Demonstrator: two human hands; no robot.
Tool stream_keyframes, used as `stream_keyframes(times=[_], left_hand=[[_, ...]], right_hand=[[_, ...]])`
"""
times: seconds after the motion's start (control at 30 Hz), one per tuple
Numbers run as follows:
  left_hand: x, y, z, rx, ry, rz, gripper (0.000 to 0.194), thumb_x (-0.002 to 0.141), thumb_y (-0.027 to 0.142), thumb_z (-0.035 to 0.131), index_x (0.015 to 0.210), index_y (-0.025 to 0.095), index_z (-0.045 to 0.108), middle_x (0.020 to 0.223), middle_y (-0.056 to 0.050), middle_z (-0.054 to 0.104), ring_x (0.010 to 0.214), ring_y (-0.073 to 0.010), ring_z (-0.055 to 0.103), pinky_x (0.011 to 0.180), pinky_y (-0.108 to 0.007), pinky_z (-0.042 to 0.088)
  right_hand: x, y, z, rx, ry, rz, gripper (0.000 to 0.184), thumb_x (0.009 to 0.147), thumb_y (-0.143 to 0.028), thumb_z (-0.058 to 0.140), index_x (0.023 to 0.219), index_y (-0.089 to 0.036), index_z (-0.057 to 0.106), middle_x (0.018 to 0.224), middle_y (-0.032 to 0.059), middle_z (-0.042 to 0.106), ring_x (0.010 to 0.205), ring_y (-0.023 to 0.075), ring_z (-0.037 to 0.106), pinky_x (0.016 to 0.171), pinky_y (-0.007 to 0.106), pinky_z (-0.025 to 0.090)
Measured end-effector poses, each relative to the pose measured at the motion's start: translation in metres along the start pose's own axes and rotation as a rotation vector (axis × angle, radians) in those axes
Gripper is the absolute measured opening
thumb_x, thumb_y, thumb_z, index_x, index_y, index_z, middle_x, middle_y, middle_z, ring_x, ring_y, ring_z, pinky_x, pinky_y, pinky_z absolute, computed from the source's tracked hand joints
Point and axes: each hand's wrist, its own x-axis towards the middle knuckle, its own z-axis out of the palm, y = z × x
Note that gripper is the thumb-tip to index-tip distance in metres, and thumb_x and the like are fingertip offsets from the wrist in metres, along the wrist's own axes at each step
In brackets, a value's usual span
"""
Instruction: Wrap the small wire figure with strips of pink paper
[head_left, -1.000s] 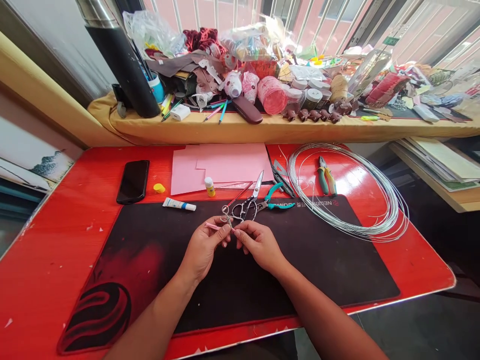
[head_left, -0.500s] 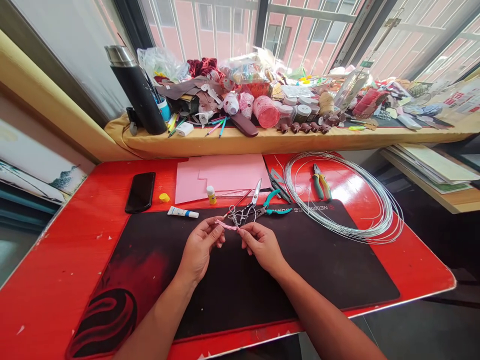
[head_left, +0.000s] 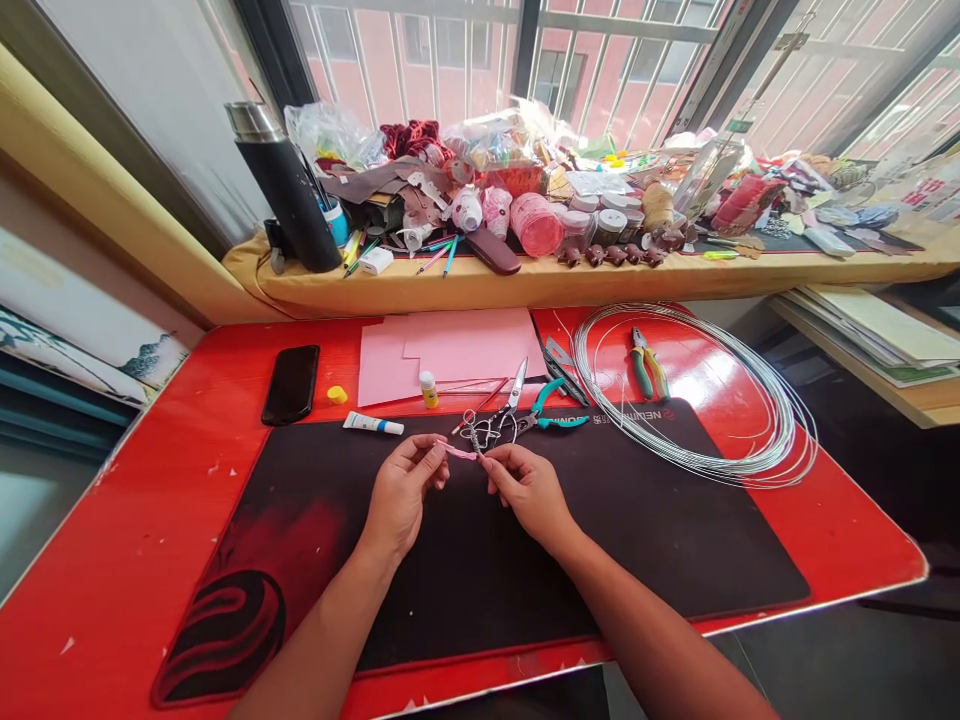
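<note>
Over the black desk mat (head_left: 465, 590), my left hand (head_left: 399, 495) pinches one end of a narrow pink paper strip (head_left: 459, 453) between thumb and fingers. My right hand (head_left: 531, 495) is closed at the strip's other end, where it meets a twisted silver wire piece (head_left: 474, 436). The fingertips partly hide that join. Just beyond lie scissors (head_left: 517, 384) with the blades pointing away, and teal-handled pliers (head_left: 553, 404). Where the wire piece ends and the scissor handles begin is hard to make out.
Glue tube (head_left: 373, 424), yellow glue bottle (head_left: 428, 390), its cap (head_left: 337, 395) and a phone (head_left: 290, 384) lie to the left. Pink paper sheets (head_left: 457, 345) are behind. A large wire coil (head_left: 780, 430) and yellow-green pliers (head_left: 648, 366) occupy the right. Craft supplies crowd the windowsill (head_left: 420, 290).
The view has shifted slightly, so the scene sits a little further right. Both hands keep their grip, and the pink strip stays stretched between them.
</note>
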Motion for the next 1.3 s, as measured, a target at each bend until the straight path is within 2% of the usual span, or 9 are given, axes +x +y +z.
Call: stream_keyframes(times=[0.53,0.9,1.3], left_hand=[[-0.0005,0.0008,0.001,-0.009,0.008,-0.015,0.036,0.073,0.039,0.093,0.094,0.016,0.076,0.07,0.0,0.067,0.063,-0.0118,0.06,0.055,-0.021,0.046],[0.0005,0.0007,-0.0006,-0.009,-0.009,-0.041,0.041,0.072,0.038,0.093,0.103,0.018,0.077,0.076,0.001,0.068,0.066,-0.011,0.061,0.056,-0.02,0.048],[-0.0014,0.0029,0.0015,0.03,-0.034,-0.079,0.041,0.072,0.042,0.093,0.099,0.016,0.077,0.074,0.0,0.067,0.066,-0.0117,0.061,0.056,-0.02,0.047]], right_hand=[[0.0,-0.0055,-0.001,-0.011,0.002,0.009,0.031,0.096,-0.048,0.065,0.089,-0.018,0.071,0.061,-0.0013,0.062,0.048,0.0124,0.048,0.048,0.025,0.038],[-0.0002,-0.0068,-0.0004,-0.015,0.013,0.008,0.03,0.096,-0.047,0.065,0.088,-0.018,0.071,0.061,-0.0017,0.062,0.048,0.0115,0.048,0.048,0.023,0.037],[-0.0004,-0.0037,0.0019,-0.018,0.018,0.0,0.029,0.097,-0.046,0.065,0.091,-0.019,0.072,0.062,-0.0017,0.063,0.047,0.0114,0.049,0.048,0.023,0.037]])
